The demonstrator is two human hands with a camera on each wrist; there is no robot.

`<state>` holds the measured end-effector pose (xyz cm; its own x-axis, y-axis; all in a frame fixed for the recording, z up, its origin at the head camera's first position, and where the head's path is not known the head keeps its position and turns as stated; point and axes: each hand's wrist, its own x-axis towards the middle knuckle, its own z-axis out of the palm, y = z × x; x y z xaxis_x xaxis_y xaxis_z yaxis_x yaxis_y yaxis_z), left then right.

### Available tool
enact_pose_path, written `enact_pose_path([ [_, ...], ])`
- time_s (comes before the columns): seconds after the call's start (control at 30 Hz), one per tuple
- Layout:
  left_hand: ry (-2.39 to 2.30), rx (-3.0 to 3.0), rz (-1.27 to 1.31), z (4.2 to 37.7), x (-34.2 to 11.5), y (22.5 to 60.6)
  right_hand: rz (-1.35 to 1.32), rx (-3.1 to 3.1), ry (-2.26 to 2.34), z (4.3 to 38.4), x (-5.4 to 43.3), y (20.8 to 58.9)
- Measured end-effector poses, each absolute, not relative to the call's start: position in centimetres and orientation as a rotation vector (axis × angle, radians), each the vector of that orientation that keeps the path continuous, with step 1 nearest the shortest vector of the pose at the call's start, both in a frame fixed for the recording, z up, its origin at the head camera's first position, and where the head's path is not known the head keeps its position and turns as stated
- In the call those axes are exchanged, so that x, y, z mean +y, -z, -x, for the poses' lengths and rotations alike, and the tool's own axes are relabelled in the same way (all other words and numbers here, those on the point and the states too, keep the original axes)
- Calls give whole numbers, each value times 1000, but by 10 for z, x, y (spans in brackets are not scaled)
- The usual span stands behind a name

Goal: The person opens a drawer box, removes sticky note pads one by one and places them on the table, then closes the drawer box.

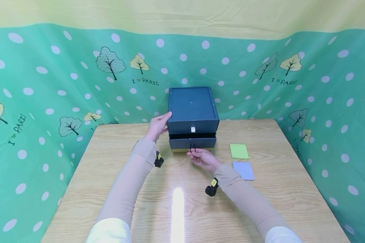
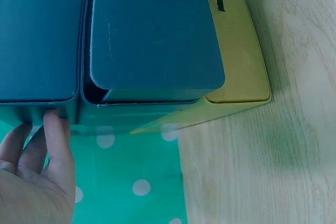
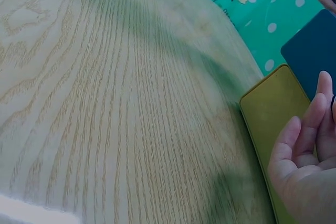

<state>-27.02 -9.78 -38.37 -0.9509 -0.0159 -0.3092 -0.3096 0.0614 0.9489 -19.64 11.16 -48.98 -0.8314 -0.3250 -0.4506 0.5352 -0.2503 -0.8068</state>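
Note:
A dark blue drawer box (image 1: 191,103) with stacked drawers stands at the back of the table. Its top drawer carries a white knob (image 1: 193,129). Below that, the middle drawer (image 1: 179,143) is partly pulled out, and a dark gap shows above its front. At the bottom is a yellow drawer (image 2: 239,51). My left hand (image 1: 158,125) rests against the box's upper left side, fingers mostly straight along it. With thumb and fingers my right hand (image 1: 204,158) pinches the black loop pull (image 1: 190,148) of the middle drawer. In the right wrist view the pinch is partly cut off.
On the wooden table (image 1: 109,152), a green square of paper (image 1: 239,151) and a blue square of paper (image 1: 243,170) lie right of the box. A green dotted cloth (image 1: 79,60) hangs behind the table and along both sides.

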Motion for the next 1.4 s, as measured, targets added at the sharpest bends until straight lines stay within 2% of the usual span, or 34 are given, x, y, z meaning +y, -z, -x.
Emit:
enact_pose_path([
  [1.4, -2009, 2105, 332, 269, -98, 383, -258, 1503, 2116, 208, 108, 483],
])
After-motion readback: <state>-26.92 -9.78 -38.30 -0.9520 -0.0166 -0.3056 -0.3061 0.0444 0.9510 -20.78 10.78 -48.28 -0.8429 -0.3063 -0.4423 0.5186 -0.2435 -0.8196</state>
